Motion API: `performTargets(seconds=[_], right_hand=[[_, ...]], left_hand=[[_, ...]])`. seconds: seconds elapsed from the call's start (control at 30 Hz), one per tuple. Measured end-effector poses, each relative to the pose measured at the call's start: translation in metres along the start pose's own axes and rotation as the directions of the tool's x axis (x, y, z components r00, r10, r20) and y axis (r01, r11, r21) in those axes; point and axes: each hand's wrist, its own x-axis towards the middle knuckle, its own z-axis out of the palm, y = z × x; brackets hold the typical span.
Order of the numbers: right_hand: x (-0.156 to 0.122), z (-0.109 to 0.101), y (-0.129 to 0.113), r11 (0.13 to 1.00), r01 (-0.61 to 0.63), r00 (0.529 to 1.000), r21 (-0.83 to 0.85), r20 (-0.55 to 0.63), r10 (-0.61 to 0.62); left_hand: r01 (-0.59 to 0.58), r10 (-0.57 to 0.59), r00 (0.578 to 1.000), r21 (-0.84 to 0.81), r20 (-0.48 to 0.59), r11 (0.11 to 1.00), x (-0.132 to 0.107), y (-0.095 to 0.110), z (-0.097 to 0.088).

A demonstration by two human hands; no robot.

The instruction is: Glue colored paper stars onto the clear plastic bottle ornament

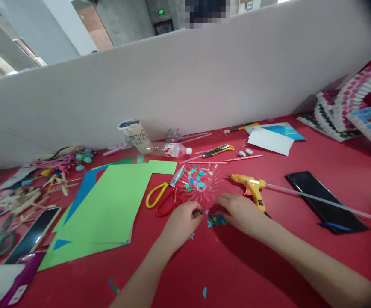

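Note:
My left hand (183,222) rests on the red table (237,265), fingers curled and pinched at a tiny thing I cannot make out. My right hand (239,211) lies just to its right, fingers bent down over a small heap of coloured paper stars (216,220). Beyond both hands sits a clear cut plastic bottle base (200,182) with fringed edges and stars stuck on it. Red and yellow scissors (164,194) lie to its left. A yellow glue gun (251,187) lies right of it, close to my right hand.
Green and blue paper sheets (108,205) cover the left. A phone (325,201) with a long clear stick (316,198) over it lies right. A bottle (169,149), cup (136,136), utility knife (219,149), white paper (270,141), and craft sticks (28,196) lie near the grey partition (185,81).

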Motion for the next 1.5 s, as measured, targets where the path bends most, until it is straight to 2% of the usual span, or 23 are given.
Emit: performTargets(seconds=[0.17,0.33,0.53,0.67,0.7,0.73,0.8,0.83,0.87,0.9,1.03,1.13,1.27,1.33,1.43,1.5], right_hand=[[0.004,0.014,-0.005,0.996,0.088,0.995,0.025,-0.038,-0.087],[0.002,0.012,-0.003,0.992,0.096,0.992,0.085,-0.092,-0.089],[-0.002,0.011,0.001,0.980,0.092,0.990,0.179,-0.121,-0.071],[-0.005,0.007,0.001,0.949,0.063,0.987,0.308,-0.157,-0.014],[-0.005,0.006,0.001,0.934,0.052,0.986,0.355,-0.165,0.008],[-0.005,0.005,0.001,0.912,0.041,0.986,0.407,-0.167,0.030],[-0.005,0.002,0.001,0.853,0.024,0.987,0.522,-0.149,0.063],[-0.005,0.002,0.002,0.816,0.016,0.989,0.577,-0.131,0.073],[-0.005,0.002,0.002,0.778,0.007,0.990,0.628,-0.112,0.081],[-0.004,0.002,0.003,0.741,-0.004,0.991,0.671,-0.094,0.090],[-0.004,0.004,0.006,0.628,-0.040,0.987,0.777,-0.066,0.145],[-0.005,0.003,0.006,0.596,-0.040,0.984,0.802,-0.072,0.163],[-0.009,-0.003,0.001,0.625,-0.008,0.970,0.781,-0.145,0.193],[-0.012,-0.005,-0.003,0.703,0.045,0.953,0.709,-0.241,0.182],[-0.017,-0.003,-0.007,0.905,0.182,0.910,0.384,-0.415,-0.007],[-0.019,0.000,-0.009,0.958,0.238,0.878,0.157,-0.457,-0.143]], left_hand=[[-0.039,0.050,0.998,0.297,-0.028,0.954,0.004,0.011,0.019],[-0.092,0.086,0.996,0.504,0.035,0.859,0.002,0.022,0.033],[-0.176,0.133,0.984,0.560,0.117,0.809,0.005,0.028,0.036],[-0.164,0.148,0.986,0.535,0.074,0.829,0.004,0.030,0.026],[-0.149,0.149,0.988,0.512,0.042,0.846,0.004,0.031,0.023],[-0.116,0.133,0.991,0.421,-0.013,0.900,0.003,0.032,0.020],[-0.024,0.032,0.991,0.059,-0.131,0.998,0.002,0.034,0.017],[0.018,-0.044,0.986,-0.154,-0.163,0.988,0.002,0.035,0.017],[0.053,-0.115,0.979,-0.334,-0.169,0.941,0.003,0.035,0.017],[0.079,-0.167,0.973,-0.450,-0.158,0.889,0.003,0.036,0.018],[0.116,-0.224,0.967,-0.570,-0.122,0.813,0.004,0.040,0.022],[0.113,-0.225,0.968,-0.614,-0.109,0.781,0.003,0.044,0.023],[0.109,-0.236,0.967,-0.677,-0.098,0.727,0.001,0.048,0.022],[0.119,-0.254,0.962,-0.690,-0.096,0.714,-0.001,0.050,0.023],[0.101,-0.246,0.963,-0.710,-0.105,0.697,-0.004,0.051,0.026],[0.051,-0.222,0.965,-0.733,-0.138,0.678,-0.006,0.051,0.029]])
